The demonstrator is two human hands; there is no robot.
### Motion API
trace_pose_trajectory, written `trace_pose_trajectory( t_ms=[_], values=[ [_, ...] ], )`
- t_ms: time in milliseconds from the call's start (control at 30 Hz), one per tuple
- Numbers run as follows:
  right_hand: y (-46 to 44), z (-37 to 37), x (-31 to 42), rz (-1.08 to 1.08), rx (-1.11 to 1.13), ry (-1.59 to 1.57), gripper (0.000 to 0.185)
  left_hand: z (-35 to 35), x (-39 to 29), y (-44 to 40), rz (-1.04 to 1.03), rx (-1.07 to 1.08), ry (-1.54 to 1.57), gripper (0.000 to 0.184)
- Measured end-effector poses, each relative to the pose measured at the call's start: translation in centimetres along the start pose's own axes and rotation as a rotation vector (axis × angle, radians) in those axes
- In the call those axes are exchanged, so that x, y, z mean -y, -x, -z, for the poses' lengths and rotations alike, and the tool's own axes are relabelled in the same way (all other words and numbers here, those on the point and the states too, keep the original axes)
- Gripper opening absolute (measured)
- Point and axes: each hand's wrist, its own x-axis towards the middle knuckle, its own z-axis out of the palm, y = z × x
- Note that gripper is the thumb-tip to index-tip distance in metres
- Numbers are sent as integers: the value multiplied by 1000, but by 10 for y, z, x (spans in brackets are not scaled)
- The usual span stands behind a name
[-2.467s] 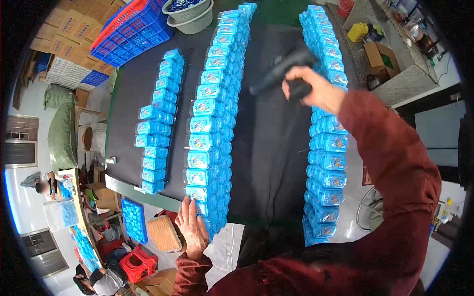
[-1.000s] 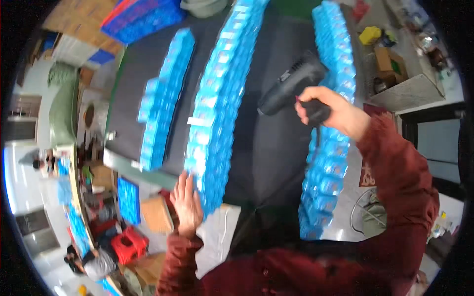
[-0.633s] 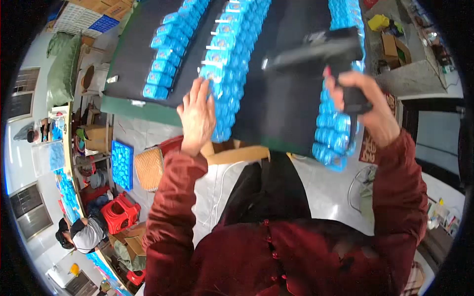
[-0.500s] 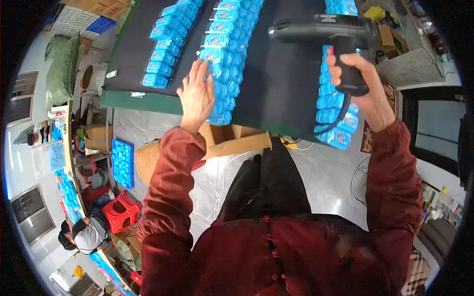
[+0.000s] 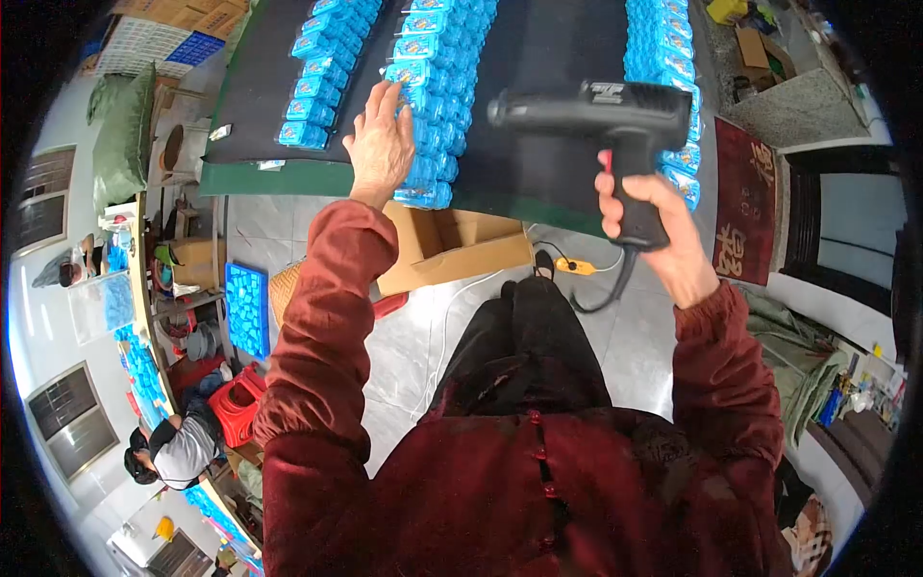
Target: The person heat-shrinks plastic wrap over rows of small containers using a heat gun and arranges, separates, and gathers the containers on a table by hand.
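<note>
My right hand grips a black heat gun by its handle, fingers wrapped around it near the red trigger. The nozzle points left, towards the middle row, and a cord hangs from the handle's base. My left hand rests with its fingers stretched out at the left edge of the middle row of blue plastic packs. These packs look clear-wrapped and carry colourful labels. Another row of blue packs lies to the left, and a third row of packs to the right, partly behind the heat gun.
The dark-topped table has a green front edge. Below it stand an open cardboard box and a yellow power strip. A blue tray is on the left. Further off, a person sits by a long bench.
My right hand has brought the heat gun left and nearer to my body. My left hand stays at the middle row, and the whole view has shifted slightly.
</note>
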Motion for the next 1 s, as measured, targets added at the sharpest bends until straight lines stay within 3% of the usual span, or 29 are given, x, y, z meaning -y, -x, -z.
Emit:
trace_pose_trajectory(
  t_ms=[33,67,200,267,367,467,533,700,767,867,1000],
  values=[
    [-2,-4,-1,152,-25,-54,23,1,-1,0,3,2,-6,39],
    [0,-3,-4,154,-23,-57,23,2,-1,1,0,0,-10,39],
    [16,9,-36,-107,140,171,26,-1,3,0,1,-8,-4,39],
    [31,18,-51,-302,199,135,28,-3,4,-3,-4,-13,8,39],
    [46,11,-46,-275,160,143,30,-5,9,-3,-4,-7,38,39],
    [35,-10,-15,-87,83,255,46,-9,12,-1,-11,-11,59,39],
    [18,-23,1,191,-18,46,46,-6,11,-4,-24,-21,78,39],
    [11,-12,3,126,108,102,46,7,-2,-1,75,87,104,39],
    [28,-4,-11,-75,156,84,47,5,-1,-3,58,82,133,39],
    [42,1,-20,-188,221,60,48,1,8,-3,26,71,188,39],
    [12,-7,-1,39,146,0,47,-7,16,-4,0,24,175,39]
  ],
)
